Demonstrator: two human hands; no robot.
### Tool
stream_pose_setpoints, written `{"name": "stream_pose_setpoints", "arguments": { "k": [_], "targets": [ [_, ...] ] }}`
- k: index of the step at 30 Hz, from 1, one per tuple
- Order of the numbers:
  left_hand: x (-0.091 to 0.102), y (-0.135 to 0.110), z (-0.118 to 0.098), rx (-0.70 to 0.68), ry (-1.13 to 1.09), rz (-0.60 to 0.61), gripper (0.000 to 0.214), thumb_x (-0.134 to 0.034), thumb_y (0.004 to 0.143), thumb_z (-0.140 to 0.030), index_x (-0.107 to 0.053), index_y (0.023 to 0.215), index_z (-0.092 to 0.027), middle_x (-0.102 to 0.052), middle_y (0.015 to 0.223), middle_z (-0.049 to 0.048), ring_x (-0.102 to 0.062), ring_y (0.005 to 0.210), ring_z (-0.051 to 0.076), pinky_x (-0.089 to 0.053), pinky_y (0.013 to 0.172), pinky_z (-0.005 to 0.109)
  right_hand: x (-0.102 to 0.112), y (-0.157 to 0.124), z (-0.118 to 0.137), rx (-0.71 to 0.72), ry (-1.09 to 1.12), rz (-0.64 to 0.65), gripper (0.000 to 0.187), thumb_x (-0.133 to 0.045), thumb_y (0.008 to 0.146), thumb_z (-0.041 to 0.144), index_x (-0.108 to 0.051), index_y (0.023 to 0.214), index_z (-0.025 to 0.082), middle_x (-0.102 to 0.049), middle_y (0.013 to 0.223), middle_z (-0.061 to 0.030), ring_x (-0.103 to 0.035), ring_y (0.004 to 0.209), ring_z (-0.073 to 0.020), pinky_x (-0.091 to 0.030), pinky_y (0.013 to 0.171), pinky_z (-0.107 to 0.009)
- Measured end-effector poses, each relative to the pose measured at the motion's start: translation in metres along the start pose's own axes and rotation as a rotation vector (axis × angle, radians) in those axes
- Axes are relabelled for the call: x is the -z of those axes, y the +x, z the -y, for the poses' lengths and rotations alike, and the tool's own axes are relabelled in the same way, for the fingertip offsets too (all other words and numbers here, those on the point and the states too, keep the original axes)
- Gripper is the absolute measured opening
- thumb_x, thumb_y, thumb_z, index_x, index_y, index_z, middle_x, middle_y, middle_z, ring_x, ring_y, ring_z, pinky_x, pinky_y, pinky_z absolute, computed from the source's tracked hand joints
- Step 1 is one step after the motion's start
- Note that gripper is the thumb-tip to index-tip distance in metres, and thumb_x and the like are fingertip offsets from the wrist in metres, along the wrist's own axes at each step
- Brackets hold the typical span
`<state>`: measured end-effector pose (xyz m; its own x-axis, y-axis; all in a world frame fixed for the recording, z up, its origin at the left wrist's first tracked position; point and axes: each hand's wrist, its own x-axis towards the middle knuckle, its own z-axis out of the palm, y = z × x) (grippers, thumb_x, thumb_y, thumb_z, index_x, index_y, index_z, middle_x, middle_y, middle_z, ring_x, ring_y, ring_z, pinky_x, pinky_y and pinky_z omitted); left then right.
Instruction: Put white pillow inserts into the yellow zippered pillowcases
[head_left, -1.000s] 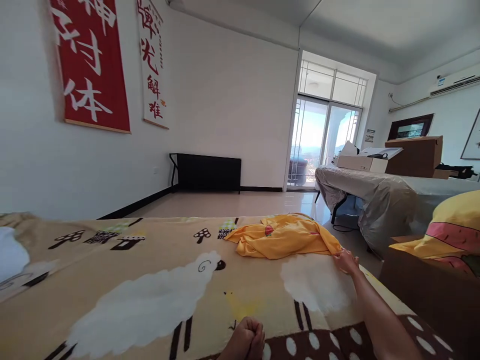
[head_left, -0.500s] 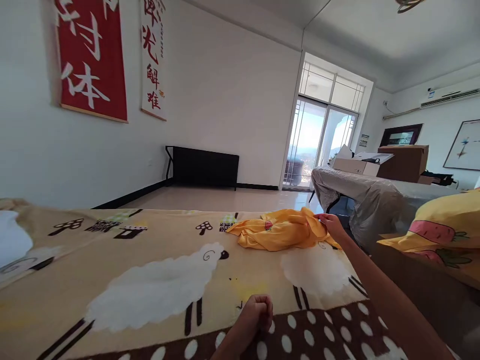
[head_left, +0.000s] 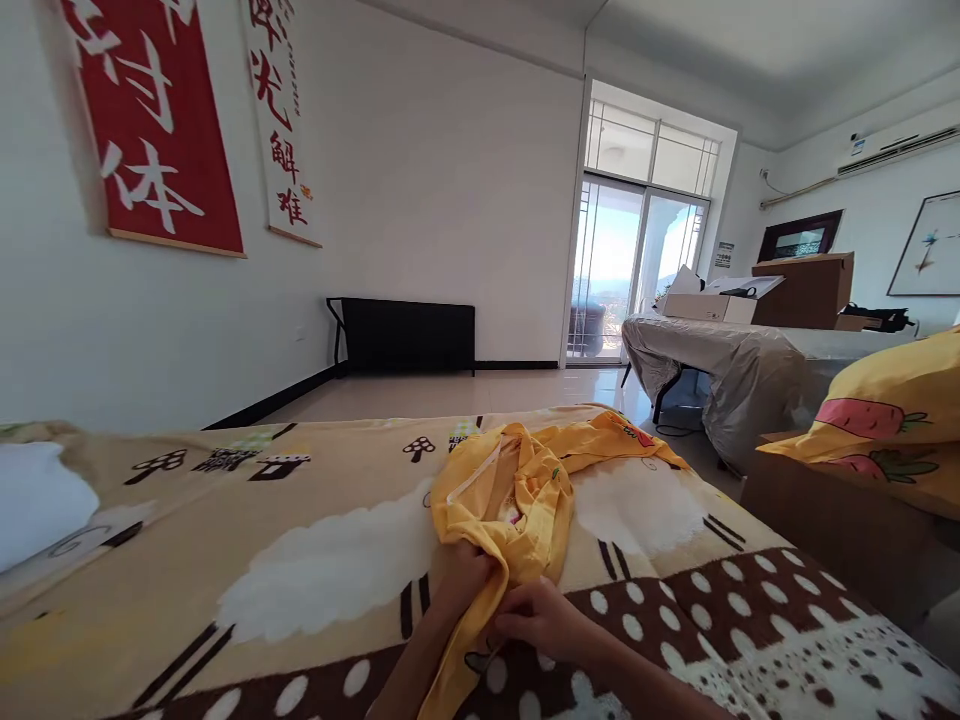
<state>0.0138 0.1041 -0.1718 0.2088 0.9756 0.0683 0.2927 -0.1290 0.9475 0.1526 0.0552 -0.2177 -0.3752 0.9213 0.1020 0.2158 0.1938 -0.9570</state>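
Observation:
A crumpled yellow pillowcase (head_left: 536, 500) with a fruit print lies on the sheep-patterned blanket (head_left: 322, 570), its opening with a pale edge strip facing up. My left hand (head_left: 459, 572) is closed on the near side of the pillowcase, and a fold of the fabric partly covers its fingers. Just to the right and nearer to me, my right hand (head_left: 538, 618) pinches the hanging strip of the same cloth. That strip runs down towards the bottom edge of the view. The far end of the pillowcase stretches to the right across the blanket.
A stuffed yellow pillow (head_left: 885, 420) rests on a brown box (head_left: 810, 500) at the right. Behind it, a plastic-covered table (head_left: 697, 345) carries cartons. Something white (head_left: 41, 500) lies at the blanket's left end. A black folded frame (head_left: 409, 335) leans by the wall.
My right hand has come back from the pillowcase's far end to its near side. My left hand, a loose fist before, now grips the cloth. The pillowcase is pulled closer, its opening showing.

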Motion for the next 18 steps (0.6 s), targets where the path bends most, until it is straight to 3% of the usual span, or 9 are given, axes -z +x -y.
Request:
{"name": "stream_pose_setpoints", "arguments": {
  "k": [3,7,11,14,18],
  "targets": [
    [0.003,-0.006,-0.004,-0.103,0.064,0.041,0.033,-0.054,0.067,-0.006,-0.065,0.096,-0.015,-0.066,0.104,0.0075,-0.057,0.104,0.024,-0.043,0.097,0.037,0.024,0.004,-0.006,-0.089,0.208,-0.179,0.043,-0.068,0.064,0.055,-0.061,0.058,0.013,-0.056,0.053,0.0009,-0.047,0.049,-0.0082,-0.037,0.050,-0.021],
    [-0.002,-0.015,-0.012,-0.235,0.119,0.110,0.036,-0.050,0.065,-0.011,-0.065,0.097,-0.016,-0.066,0.107,0.0062,-0.055,0.108,0.023,-0.040,0.100,0.032,0.046,0.007,-0.008,-0.154,0.287,-0.328,0.054,-0.053,0.069,0.068,-0.057,0.073,0.015,-0.061,0.063,-0.0015,-0.053,0.048,-0.0098,-0.038,0.046,-0.021],
    [-0.008,-0.029,-0.034,-0.313,0.376,0.218,0.018,-0.046,0.074,-0.020,-0.063,0.071,-0.015,-0.069,0.079,0.0064,-0.059,0.078,0.020,-0.047,0.077,0.029,0.055,0.011,-0.013,-0.214,0.282,-0.430,0.048,-0.053,0.072,0.066,-0.048,0.082,0.019,-0.057,0.058,0.0033,-0.052,0.042,-0.0101,-0.034,0.039,-0.020],
    [-0.010,-0.042,-0.055,-0.343,0.431,0.312,0.020,-0.044,0.077,-0.021,-0.061,0.068,-0.015,-0.069,0.080,0.0068,-0.057,0.069,0.017,-0.044,0.067,0.026,0.063,0.011,-0.016,-0.295,0.309,-0.424,0.038,-0.052,0.078,0.057,-0.043,0.087,0.021,-0.052,0.054,0.0071,-0.050,0.038,-0.0097,-0.032,0.036,-0.019],
    [-0.007,-0.053,-0.066,-0.314,0.557,0.377,0.018,-0.044,0.079,-0.024,-0.060,0.073,-0.016,-0.069,0.087,0.0079,-0.060,0.074,0.018,-0.043,0.067,0.025,0.071,0.006,-0.015,-0.388,0.382,-0.228,0.027,-0.057,0.075,0.042,-0.043,0.070,0.020,-0.039,0.044,0.0098,-0.039,0.031,-0.0073,-0.028,0.033,-0.020]
  ]
}}
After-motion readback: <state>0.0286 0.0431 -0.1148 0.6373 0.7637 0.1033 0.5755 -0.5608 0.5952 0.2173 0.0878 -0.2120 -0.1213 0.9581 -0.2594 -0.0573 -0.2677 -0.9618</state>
